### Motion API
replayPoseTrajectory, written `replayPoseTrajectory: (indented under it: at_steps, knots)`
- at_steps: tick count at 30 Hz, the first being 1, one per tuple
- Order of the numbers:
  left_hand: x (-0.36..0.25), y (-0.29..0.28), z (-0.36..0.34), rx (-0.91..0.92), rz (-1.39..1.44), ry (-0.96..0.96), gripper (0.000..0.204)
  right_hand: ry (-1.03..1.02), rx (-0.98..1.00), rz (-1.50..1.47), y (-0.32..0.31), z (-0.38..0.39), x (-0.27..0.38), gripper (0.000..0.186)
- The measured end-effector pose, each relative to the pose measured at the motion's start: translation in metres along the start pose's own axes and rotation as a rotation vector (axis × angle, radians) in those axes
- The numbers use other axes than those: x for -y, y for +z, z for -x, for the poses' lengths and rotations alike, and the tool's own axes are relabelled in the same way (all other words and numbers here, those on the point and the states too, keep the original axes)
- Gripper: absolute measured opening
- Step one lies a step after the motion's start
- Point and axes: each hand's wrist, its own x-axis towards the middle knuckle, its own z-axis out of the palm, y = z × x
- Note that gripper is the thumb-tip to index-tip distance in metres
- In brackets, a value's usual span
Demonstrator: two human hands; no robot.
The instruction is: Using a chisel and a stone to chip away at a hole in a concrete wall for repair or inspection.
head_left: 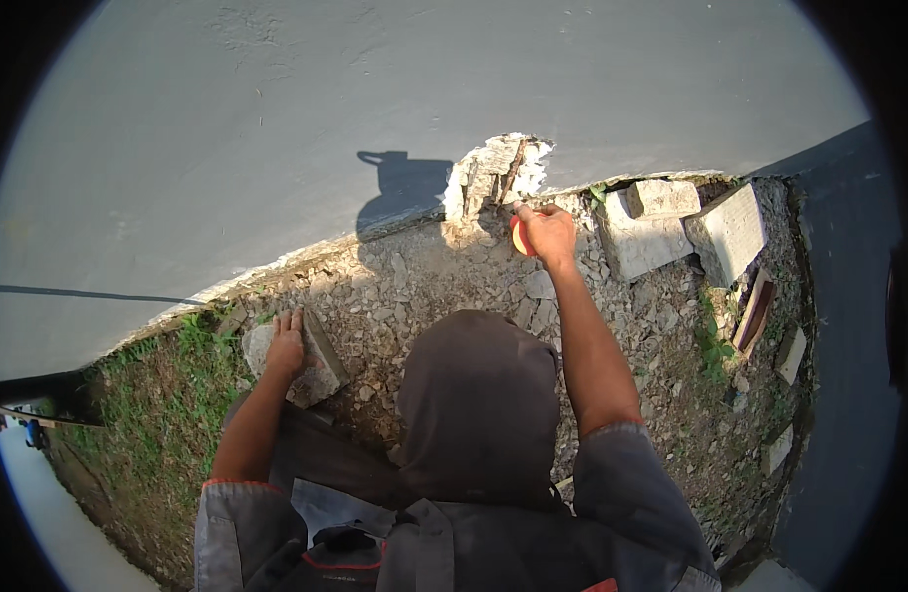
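Observation:
My right hand (552, 235) is closed around a round red-and-yellow object (521, 237) just below a broken patch (481, 178) in the grey wall. The kind of object cannot be made out, since my fingers cover part of it. A thin rusty brown strip (514, 170) slants through the patch, among pale crumbled masonry and flaking paint. Whether it joins what I hold is unclear. On the left, my left hand (288, 345) lies with its fingers stretched over a grey concrete block (321, 367), which sits on the rubble.
The grey wall (256, 118) runs along the far side, with my shadow on it. Broken concrete chunks (651, 242) and a brown-faced fragment (755, 311) lie at right, before a darker side wall (848, 395). Loose rubble (414, 286) covers the ground; grass (158, 414) grows at left.

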Motion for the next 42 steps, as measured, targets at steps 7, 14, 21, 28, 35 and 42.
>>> replayPoseTrajectory:
  at_steps: [7, 14, 21, 28, 35, 42]
  knots:
    - [0.007, 0.013, -0.001, -0.046, 0.046, 0.002, 0.127, -0.174, -0.020, 0.323, 0.014, 0.035, -0.028, 0.036]
    - [0.003, 0.009, -0.002, -0.041, 0.069, 0.003, 0.125, -0.189, 0.109, 0.428, -0.003, 0.013, -0.015, 0.030]
    - [-0.002, 0.006, 0.000, -0.014, 0.063, -0.013, 0.125, -0.266, 0.229, 0.613, -0.053, -0.056, 0.004, 0.040]
    - [0.002, 0.005, 0.001, -0.023, 0.084, -0.020, 0.123, -0.272, 0.380, 0.436, -0.027, -0.023, -0.048, 0.038]
    - [-0.006, 0.005, 0.000, -0.030, 0.080, -0.010, 0.123, -0.203, 0.106, 0.508, 0.034, 0.043, -0.033, 0.024]
    - [-0.001, 0.000, 0.002, -0.021, 0.087, -0.012, 0.123, -0.357, 0.359, 0.668, -0.031, -0.047, -0.027, 0.025]
